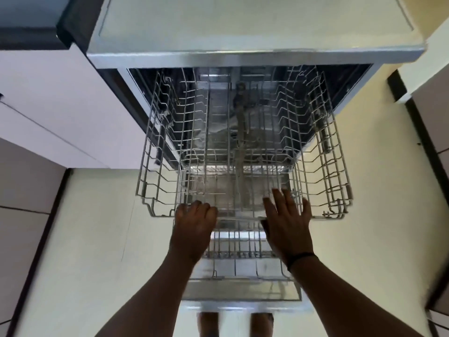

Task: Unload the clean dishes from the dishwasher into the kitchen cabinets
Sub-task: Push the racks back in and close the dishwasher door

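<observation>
Both your hands are at the front rail of the upper rack (243, 132), and it's pulled right out over the open dishwasher door (243, 295). Your left hand (195, 224) has its fingers curled over the front wire, gripping it. Your right hand (288, 224) lies flat with fingers spread on the rail, pressing, not grasping. The rack looks bare, nothing but wire tines, and the lower rack (240, 251) beneath shows no dishes either, so as far as I can tell the clean dishes are out of view, likely put away already. I'd judge you're about to push it home. Watch it: one hand gripping and one only pressing could skew the rack on its runners and jam it. Your curled left fingers could get nipped against the tub's edge (136, 83), and your feet (211, 324) stand just behind that low door.
</observation>
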